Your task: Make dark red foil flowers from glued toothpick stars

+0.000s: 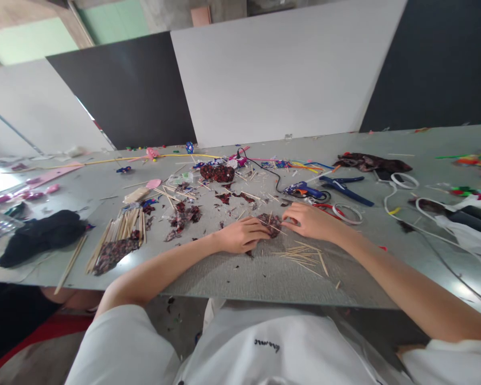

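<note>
Between my hands, on the table, lies a small dark red patterned piece of fabric (273, 231) with thin wooden sticks laid across it. My left hand (242, 235) bends its fingers over the left edge of this piece and holds it down. At the right edge my right hand (307, 220) is closed in a pinch. What sits between its fingertips is too small to make out. Loose thin wooden sticks (304, 254) lie just in front of my right hand. Dark fabric scraps (183, 216) are spread to the left of my left hand.
A blue glue gun (303, 190) and dark blue pliers (347, 188) rest behind my right hand. A patterned bundle (217, 172) sits at the back. Sticks on patterned fabric (118, 254) lie at left, near black cloth (44, 235). White cables (388, 206) run along the right.
</note>
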The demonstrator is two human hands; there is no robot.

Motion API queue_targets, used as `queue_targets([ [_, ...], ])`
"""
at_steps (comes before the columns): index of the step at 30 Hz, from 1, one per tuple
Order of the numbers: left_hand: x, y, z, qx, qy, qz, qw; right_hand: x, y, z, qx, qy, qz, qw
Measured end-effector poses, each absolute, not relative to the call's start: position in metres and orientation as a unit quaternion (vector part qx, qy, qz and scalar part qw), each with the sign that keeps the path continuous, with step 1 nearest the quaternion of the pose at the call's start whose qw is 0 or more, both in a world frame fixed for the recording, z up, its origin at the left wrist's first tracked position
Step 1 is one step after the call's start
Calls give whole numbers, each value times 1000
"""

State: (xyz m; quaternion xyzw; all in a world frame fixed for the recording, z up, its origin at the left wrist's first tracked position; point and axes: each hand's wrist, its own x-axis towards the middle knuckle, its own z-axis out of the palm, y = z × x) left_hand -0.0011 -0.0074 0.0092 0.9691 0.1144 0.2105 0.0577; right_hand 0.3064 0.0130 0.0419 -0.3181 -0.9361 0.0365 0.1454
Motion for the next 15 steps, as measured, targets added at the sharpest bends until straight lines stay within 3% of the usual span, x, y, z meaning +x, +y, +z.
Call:
queue_targets([
  [5, 0, -2, 1, 927, 233, 288, 52, 298, 6, 40, -299, -944, 48, 134],
  [15, 1, 1, -5, 918, 285, 268, 69, 292, 3, 36, -318, -939, 71, 105],
])
